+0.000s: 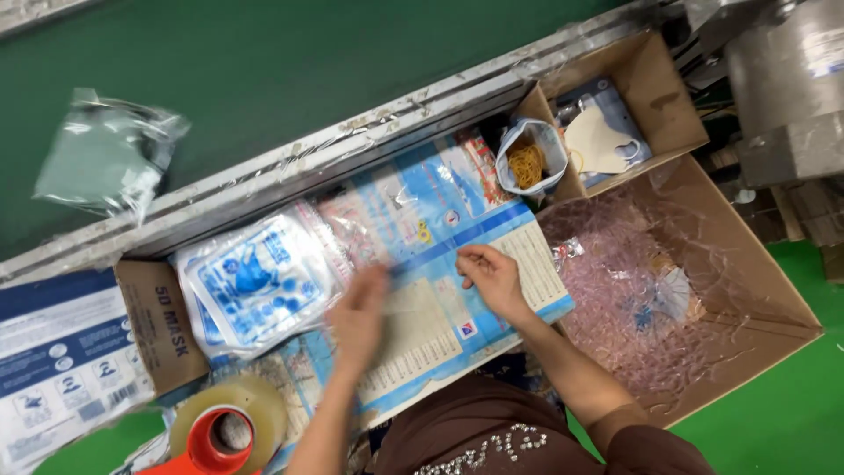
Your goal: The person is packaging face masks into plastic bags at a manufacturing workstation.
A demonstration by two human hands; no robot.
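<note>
My left hand [359,317] is blurred with motion over a printed blue and cream sheet [440,220] that covers the work surface; its fingers look spread and I see nothing in it. My right hand [491,274] rests on the same sheet, its fingertips pinched together on something thin and clear that I cannot make out. Just left of my left hand lies a stack of clear bags with blue print [255,286].
A green conveyor belt [290,70] carries a sealed clear bag [105,154]. A large carton of clear bags [747,264] stands right. A smaller box [668,97] holds masks, beside a bag of rubber bands [527,163]. A tape dispenser [224,431] sits near me, with mask cartons [61,352] left.
</note>
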